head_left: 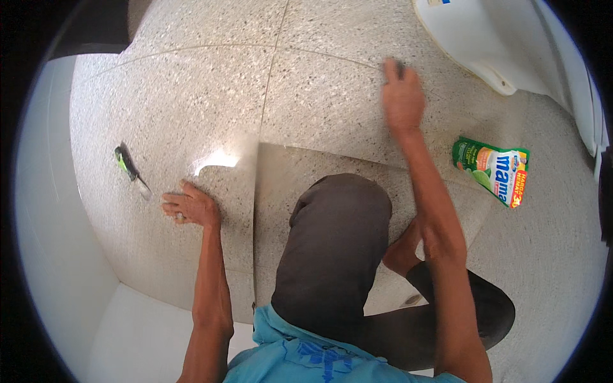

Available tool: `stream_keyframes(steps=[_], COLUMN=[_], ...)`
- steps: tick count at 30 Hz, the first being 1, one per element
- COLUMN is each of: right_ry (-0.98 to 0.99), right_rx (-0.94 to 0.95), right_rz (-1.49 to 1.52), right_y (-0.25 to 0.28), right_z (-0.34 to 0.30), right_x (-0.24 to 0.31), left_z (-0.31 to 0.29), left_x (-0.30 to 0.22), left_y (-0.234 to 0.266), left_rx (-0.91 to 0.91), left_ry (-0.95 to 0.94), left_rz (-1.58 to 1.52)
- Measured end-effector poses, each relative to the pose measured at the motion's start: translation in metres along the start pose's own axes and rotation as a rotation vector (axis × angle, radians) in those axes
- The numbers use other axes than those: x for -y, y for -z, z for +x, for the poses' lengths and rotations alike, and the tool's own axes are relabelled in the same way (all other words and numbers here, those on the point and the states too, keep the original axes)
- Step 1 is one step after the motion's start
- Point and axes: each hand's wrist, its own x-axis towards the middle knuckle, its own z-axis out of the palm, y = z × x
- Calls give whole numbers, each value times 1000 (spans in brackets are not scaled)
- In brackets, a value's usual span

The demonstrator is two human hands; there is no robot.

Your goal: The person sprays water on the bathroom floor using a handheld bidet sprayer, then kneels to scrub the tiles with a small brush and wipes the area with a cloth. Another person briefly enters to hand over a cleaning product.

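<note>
My left hand (191, 205) rests on the speckled floor (211, 102) with its fingers spread and a ring on one of them. Just beyond its fingertips lies a small hand tool (129, 167) with a green and black handle and a short pale blade. Farther out and to the right, my right hand (403, 102) is closed, pressed down near a joint line in the floor. A bit of something dark shows between its fingers; blur hides what it is. To the right of my right forearm lies a green and white refill pouch (495, 170).
A white, smooth-sided fixture (504, 45) curves in at the upper right. At the upper left is a dark block-like shape (96, 25). A pale wall (48, 191) bounds the left side. Beneath my bent knee (338, 217), a stepped edge crosses the floor.
</note>
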Motion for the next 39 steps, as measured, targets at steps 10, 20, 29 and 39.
stream_keyframes(steps=[10,20,29,39], right_ry=[386,842,563,605], right_rx=[79,-195,357,-143], right_rz=[154,542,585,174], right_y=[3,-20,28,21], right_z=[-52,-54,19,78], right_x=[16,179,145,147], left_z=[-4,-3,-2,-2], left_x=[-9,-8,-9,-7], left_y=[6,3,6,4], left_rx=[22,-15,3,17], left_ry=[-8,-15,8,16], left_rz=[-25,-8,-21,-45])
